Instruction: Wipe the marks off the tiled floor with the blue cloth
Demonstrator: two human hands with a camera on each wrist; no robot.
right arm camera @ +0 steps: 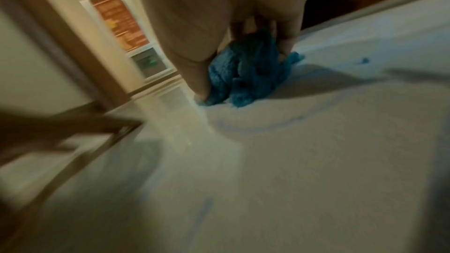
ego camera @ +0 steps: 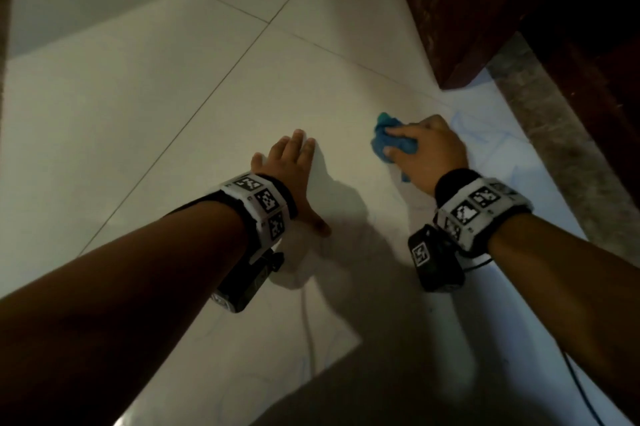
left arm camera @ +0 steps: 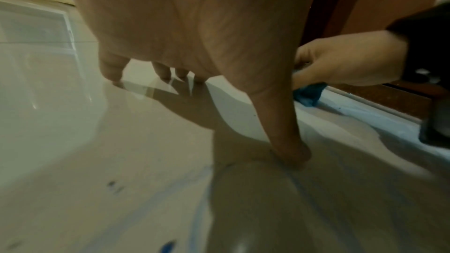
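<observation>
The right hand (ego camera: 429,151) is clutching the bunched blue cloth (ego camera: 391,143), fingers curled round it and pressing it onto the tiled floor (ego camera: 173,86) close to a dark wooden door (ego camera: 485,2) and its grey stone threshold (ego camera: 561,148). The left hand (ego camera: 294,176) is lying released, fingers straight and spread, fingertips and thumb propped on the tiles well apart from the cloth. Both wrists are wearing white bands (ego camera: 259,203) printed with black-and-white square codes; no words are legible. Only the wrist views are showing the marks plainly: the right wrist view is catching a curved blue line (right arm camera: 263,124) just beside the cloth, and the left wrist view a blue blot (left arm camera: 168,246) and dark smudges (left arm camera: 113,186)
</observation>
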